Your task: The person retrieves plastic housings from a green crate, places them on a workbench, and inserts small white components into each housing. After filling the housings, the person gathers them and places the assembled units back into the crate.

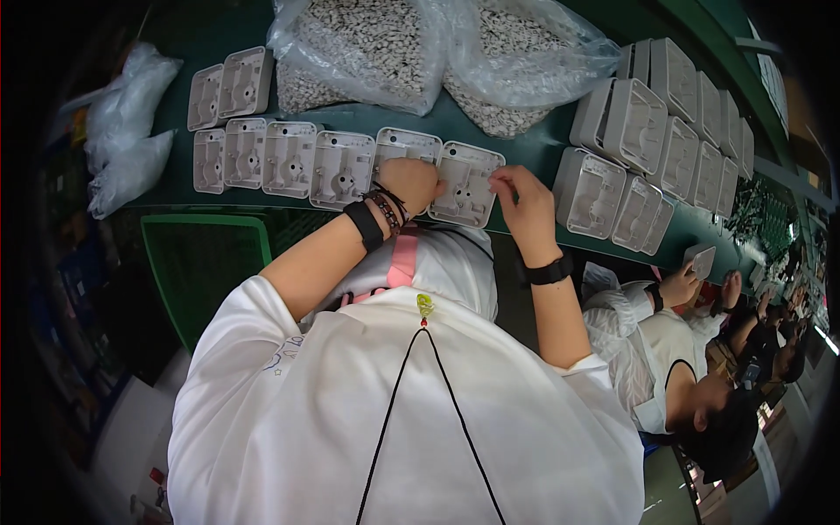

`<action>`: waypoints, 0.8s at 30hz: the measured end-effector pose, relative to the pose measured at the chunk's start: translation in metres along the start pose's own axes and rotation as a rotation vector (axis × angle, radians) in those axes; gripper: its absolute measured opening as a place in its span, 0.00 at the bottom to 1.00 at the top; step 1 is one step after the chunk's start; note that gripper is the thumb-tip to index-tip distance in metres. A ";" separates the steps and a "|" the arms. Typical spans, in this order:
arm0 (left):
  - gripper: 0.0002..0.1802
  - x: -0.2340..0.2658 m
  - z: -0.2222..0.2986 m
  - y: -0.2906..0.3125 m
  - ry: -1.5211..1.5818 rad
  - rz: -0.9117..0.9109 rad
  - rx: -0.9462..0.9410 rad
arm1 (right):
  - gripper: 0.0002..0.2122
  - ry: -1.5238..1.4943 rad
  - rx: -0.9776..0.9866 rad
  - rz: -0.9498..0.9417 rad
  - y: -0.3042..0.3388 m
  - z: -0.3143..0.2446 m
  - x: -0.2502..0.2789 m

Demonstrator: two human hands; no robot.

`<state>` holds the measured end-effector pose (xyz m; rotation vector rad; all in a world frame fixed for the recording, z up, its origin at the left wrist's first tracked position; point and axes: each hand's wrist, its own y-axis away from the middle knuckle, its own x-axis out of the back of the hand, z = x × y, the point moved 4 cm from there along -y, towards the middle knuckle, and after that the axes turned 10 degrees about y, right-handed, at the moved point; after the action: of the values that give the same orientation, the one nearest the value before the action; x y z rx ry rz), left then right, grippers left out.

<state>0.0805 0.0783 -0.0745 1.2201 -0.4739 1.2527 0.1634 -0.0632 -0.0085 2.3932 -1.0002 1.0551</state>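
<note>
An off-white plastic housing [451, 194], an open shallow box with molded posts and holes, lies in front of me near the table edge. My left hand [409, 185] is closed over a second housing [407, 140], its thumb side at the first one's left wall; most of its fingers are hidden. My right hand [528, 206] has its fingertips bent together in a pinch at the right rim of the first housing. Whatever is between those fingertips is too small to make out. To the left, several like housings [289, 157] stand in a row with their open sides up.
Two clear bags of small pale parts [359, 44] lie across the green table [350, 122]. Stacked housings [634, 127] fill the right side. Crumpled clear plastic [131, 131] hangs at the left, above a green crate [206, 262]. A co-worker [665, 367] sits at my right, holding a housing.
</note>
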 end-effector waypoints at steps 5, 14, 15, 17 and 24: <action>0.18 0.001 -0.010 0.007 -0.001 -0.001 0.014 | 0.02 -0.257 -0.004 0.013 -0.017 -0.011 -0.002; 0.20 0.052 -0.011 0.031 0.513 -0.082 -0.108 | 0.03 -0.568 -0.181 -0.275 -0.007 -0.017 -0.041; 0.19 0.054 -0.009 0.035 0.608 -0.103 -0.118 | 0.03 -0.616 -0.175 -0.312 -0.005 -0.019 -0.044; 0.18 0.056 -0.007 0.040 0.799 -0.146 -0.141 | 0.03 -0.573 -0.149 -0.322 -0.005 -0.021 -0.044; 0.14 0.052 -0.013 0.043 0.550 0.020 -0.220 | 0.02 -0.152 0.211 -0.266 -0.010 -0.032 -0.035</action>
<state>0.0553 0.1064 -0.0174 0.6479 -0.2087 1.4440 0.1379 -0.0220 -0.0136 2.7182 -0.6148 0.9334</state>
